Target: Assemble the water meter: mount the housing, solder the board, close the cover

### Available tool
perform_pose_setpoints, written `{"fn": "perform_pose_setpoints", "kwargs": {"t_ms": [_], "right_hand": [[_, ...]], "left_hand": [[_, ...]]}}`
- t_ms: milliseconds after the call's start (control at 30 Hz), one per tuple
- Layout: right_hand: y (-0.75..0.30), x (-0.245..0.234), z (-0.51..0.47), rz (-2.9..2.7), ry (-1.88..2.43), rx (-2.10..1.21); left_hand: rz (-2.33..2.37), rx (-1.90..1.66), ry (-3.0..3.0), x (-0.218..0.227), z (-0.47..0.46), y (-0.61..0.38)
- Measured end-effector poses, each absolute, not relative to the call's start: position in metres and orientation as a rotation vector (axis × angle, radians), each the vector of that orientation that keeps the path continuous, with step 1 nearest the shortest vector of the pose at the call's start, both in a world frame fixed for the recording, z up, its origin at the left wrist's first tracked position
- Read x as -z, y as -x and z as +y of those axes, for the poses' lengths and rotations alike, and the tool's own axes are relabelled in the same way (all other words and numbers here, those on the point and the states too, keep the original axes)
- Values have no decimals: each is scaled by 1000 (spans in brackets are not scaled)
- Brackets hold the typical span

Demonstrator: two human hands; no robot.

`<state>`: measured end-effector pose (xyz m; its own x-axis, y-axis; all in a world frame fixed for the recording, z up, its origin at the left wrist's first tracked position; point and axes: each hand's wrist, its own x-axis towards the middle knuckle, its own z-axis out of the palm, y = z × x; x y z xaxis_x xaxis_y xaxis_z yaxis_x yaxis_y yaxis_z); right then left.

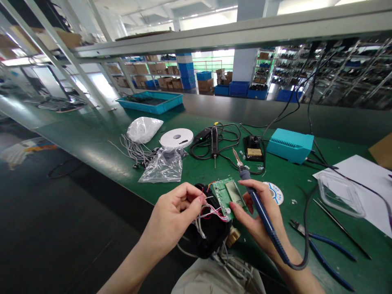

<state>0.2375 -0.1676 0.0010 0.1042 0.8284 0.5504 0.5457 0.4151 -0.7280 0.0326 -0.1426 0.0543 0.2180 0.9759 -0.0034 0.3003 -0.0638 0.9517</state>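
Note:
My left hand (180,210) is closed in a pinch on a thin wire (209,197) beside the green circuit board (221,197). The board carries a small LCD screen (235,192) and sits tilted over a black housing (208,241). Red and white wires run from the board's lower edge into the housing. A blue-handled soldering iron (262,214) lies across my right hand (260,208), its tip pointing up and away from the board. The thumb and fingers of that hand also touch the board's right side. A brass fitting (233,236) shows below the board.
Right of my hands lie cutting pliers (324,245), tweezers (343,228) and a clear plastic tray (339,195). Farther back are a teal soldering station (290,145), a sponge stand (253,153), an electric screwdriver (214,141), a white reel (180,136) and plastic bags (162,165).

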Motion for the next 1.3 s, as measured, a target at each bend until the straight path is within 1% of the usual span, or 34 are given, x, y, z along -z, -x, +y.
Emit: {"fn": "perform_pose_setpoints", "kwargs": {"t_ms": [167, 333, 500, 633, 833, 1033, 1300], "right_hand": [[-237, -2, -169, -1580, 1264, -323], [-236, -2, -168, -1574, 1261, -340], [-236, 0, -167, -1553, 1245, -366], [-236, 0, -167, -1548, 1207, -374], [-234, -2, -168, -1540, 1193, -397], [-234, -1, -169, -1541, 1191, -420], [-233, -5, -168, -1569, 1176, -402]], "left_hand": [[1296, -824, -1798, -52, -145, -42], [1358, -871, -1991, -54, -144, -49], [1233, -964, -2165, -48, -142, -49], [1176, -966, -2167, -46, -144, -48], [1254, -979, -2163, -49, -147, -47], [1100, -979, -2294, -49, -143, -48], [1099, -1004, -2293, -45, -144, -49]]}}
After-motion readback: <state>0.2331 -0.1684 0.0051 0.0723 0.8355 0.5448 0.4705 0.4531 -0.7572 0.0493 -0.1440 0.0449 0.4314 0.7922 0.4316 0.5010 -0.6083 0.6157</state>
